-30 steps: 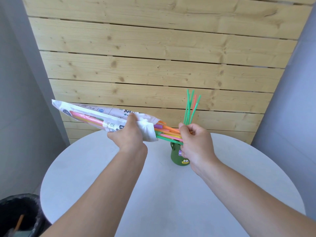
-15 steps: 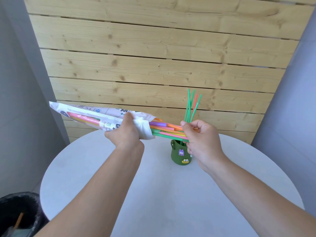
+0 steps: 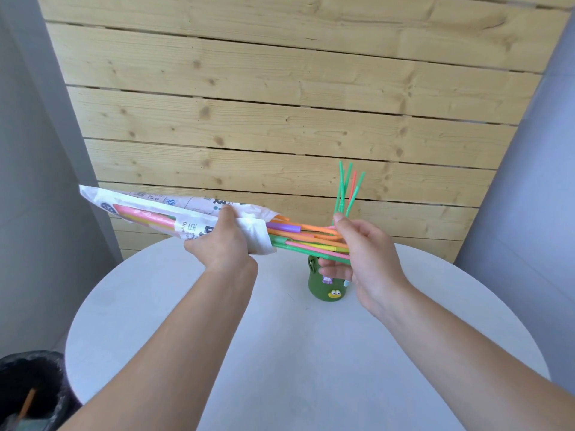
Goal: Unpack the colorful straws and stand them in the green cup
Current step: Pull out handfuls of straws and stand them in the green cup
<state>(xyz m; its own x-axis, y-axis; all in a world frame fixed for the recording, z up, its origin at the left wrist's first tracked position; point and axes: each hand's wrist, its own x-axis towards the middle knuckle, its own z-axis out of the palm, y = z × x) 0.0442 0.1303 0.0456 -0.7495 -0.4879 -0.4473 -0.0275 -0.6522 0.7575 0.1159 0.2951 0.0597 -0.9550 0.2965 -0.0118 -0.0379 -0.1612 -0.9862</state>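
So the green cup [image 3: 323,292], with a little cartoon face on it, sits on the round white table [image 3: 280,362] with a few green straws and an orange one [image 3: 342,194] standing in it. The left hand [image 3: 224,244] is clenched round the crinkly straw packet [image 3: 155,208], held in the air with pink and yellow ones inside. There's a barcode and dark lettering, too folded to read. The right hand [image 3: 368,253] curls loosely round the bundle of straws [image 3: 305,237] poking out. Its fingers look slacker than half a second back, and the packet has slid a touch left.
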